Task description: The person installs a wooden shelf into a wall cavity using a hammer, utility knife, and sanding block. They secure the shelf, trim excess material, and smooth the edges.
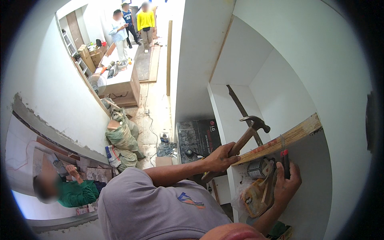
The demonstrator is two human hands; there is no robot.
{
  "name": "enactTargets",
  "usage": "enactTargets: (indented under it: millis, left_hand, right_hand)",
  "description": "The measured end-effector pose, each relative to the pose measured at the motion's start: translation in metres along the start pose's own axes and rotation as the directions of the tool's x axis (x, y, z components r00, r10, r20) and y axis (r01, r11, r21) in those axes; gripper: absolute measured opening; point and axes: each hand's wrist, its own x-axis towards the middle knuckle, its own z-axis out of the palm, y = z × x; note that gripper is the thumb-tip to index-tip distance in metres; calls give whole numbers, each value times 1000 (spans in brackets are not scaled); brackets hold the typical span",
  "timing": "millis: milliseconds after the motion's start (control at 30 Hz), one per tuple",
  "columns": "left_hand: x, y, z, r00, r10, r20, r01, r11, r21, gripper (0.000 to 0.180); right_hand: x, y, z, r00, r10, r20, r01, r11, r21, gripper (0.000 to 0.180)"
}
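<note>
Left hand [222, 157]: grip closed round the wooden handle of a claw hammer [242, 141]; the hammer is tilted, its head clear of the wooden board [300, 131]; right hand [289, 184]: grip closed on a dark, red-tipped tool [287, 170], exact kind not determinable; the tool's red ends are at the lower edge of the board.

The board, bearing red markings, lies slantwise across the white cabinet [272, 92]; below it, between the hands, are a labelled cylindrical can [255, 169] and a yellowish item [253, 197] partly in clear plastic; a dark strip [239, 102] lies aslant in the cabinet; a black carton [194, 136] stands beside the cabinet; farther off, a bench [130, 86] carries assorted tools; three people stand near it; a person in green [82, 194] works at far left.
</note>
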Motion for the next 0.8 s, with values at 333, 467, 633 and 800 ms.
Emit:
enactTargets:
  millis: [333,467,633,800]
  left_hand:
    - [-8,-15,-18,989,-136,-60,124,977,-173,30]
    - [-1,-55,-36,970,-172,-172,192,975,111,29]
    - [12,-77,-59,948,-280,-153,314,904,289,24]
    - [33,-153,-67,933,-286,-218,351,858,375,23]
  right_hand:
    - [-21,6,0,979,197,58,-190,975,-117,43]
    - [-43,9,8,942,319,102,-324,946,32,43]
    - [-98,32,22,910,374,178,-406,890,206,37]
    - [-136,34,24,898,411,159,-435,886,162,34]
